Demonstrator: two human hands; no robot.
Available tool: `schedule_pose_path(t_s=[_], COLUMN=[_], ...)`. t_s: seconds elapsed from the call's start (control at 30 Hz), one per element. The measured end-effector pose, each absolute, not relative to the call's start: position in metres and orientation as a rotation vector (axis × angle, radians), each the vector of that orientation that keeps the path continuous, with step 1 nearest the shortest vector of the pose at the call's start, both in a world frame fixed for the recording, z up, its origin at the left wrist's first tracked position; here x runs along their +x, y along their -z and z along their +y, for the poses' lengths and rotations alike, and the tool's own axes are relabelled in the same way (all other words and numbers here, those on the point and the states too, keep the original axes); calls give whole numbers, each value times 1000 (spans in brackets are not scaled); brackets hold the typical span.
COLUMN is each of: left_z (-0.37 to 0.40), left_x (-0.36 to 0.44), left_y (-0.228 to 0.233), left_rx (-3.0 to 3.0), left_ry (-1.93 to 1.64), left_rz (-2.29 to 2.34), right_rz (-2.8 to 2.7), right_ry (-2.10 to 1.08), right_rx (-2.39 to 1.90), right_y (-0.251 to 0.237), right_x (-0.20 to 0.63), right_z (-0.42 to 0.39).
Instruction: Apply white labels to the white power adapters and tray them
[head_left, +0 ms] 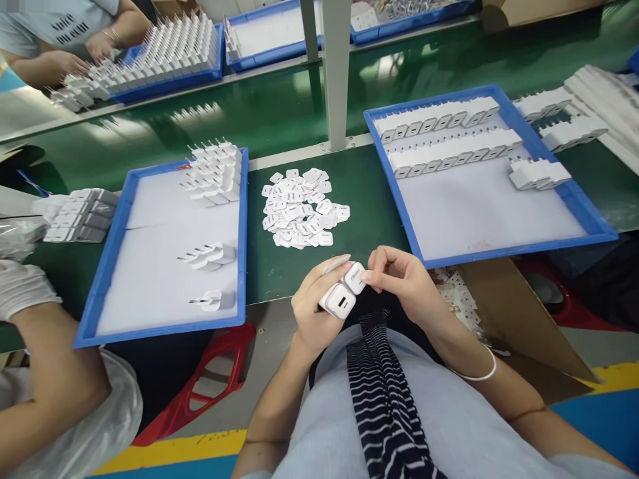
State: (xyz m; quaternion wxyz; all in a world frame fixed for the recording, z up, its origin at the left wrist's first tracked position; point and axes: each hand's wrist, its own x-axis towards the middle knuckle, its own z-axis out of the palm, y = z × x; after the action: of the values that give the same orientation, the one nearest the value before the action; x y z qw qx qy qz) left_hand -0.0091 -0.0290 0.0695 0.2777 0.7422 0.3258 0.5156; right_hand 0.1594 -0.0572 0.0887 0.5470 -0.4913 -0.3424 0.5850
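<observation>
My left hand [317, 309] is closed around two white plug chargers, held side by side with their ends towards me. The lower charger [340, 302] shows a dark port slot in its end face. On the upper charger [354, 278] the end face bears small grey print. A thin white piece [335, 264] lies along my left fingers. My right hand [397, 276] is closed in a pinch, thumb and forefinger touching the edge of the upper charger's face. Whether a small part sits between those fingertips is hidden. Ahead lies a pile of small white cover plates [299, 209].
Left, a blue-rimmed tray [243, 266] holds upright chargers [214, 173]; another blue-rimmed tray [414, 246] on the right holds charger rows [454, 153]. A white post [337, 73] stands behind the pile. A co-worker's gloved hand [24, 289] is at left; another person [70, 40] works across the bench.
</observation>
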Motion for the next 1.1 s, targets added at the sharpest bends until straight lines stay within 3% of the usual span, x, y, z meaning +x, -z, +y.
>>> schedule_pose_path(t_s=[0.13, 0.3, 0.6, 0.83, 1.0, 1.1], left_z=[-28, -31, -34, -38, -34, -32], left_x=[-5, 1, -1, -2, -16, -23], left_y=[-65, -64, -50, -51, -50, -48], left_rx=[1763, 1610, 1671, 1460, 1267, 1188], left_ry=[-1340, -1269, -1298, -1195, -1145, -1155], left_rz=[1001, 1032, 1098, 1134, 1084, 1049], right_rz=[-747, -791, -892, -1188, -1311, -1404], right_ry=[-1264, -1466, -1506, -1189, -1071, -806], right_rx=[-1175, -1111, -1110, -1215, -1171, -1486], right_y=[-80, -85, -69, -42, -49, -54], right_x=[148, 147, 142, 132, 143, 148], right_z=[-57, -56, -38, -44, -29, 1])
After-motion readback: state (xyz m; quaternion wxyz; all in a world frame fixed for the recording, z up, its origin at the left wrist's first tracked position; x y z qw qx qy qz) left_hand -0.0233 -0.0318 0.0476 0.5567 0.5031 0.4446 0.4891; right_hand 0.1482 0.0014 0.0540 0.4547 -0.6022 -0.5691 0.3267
